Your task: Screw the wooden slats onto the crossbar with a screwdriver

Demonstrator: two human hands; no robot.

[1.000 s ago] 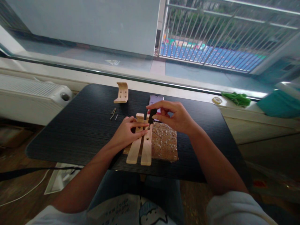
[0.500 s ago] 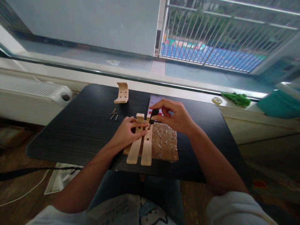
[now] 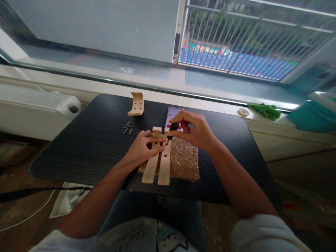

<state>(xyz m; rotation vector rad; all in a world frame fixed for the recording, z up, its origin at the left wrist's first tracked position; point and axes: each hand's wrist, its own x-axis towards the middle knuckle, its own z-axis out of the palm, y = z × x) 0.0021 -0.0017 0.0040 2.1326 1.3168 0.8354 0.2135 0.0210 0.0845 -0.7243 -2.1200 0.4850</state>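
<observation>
Two long pale wooden pieces with holes and raised far ends, the left piece and the right piece, lie side by side on a brown taped slab. Across both rests my left hand, pressing and steadying them, its thumb and finger either side of a hole in the right piece. A black-handled screwdriver is pinched in my right hand, tilted, its tip down at that hole. Whether a screw sits under the tip is hard to make out.
On the dark table lie several screws, with a curved wooden piece behind them. A phone lies partly under my right hand. Tape and a green cloth are on the sill. A radiator stands left.
My right hand and the screwdriver handle have shifted slightly, the handle leaning more to the right. My left hand and the wooden pieces have stayed in place.
</observation>
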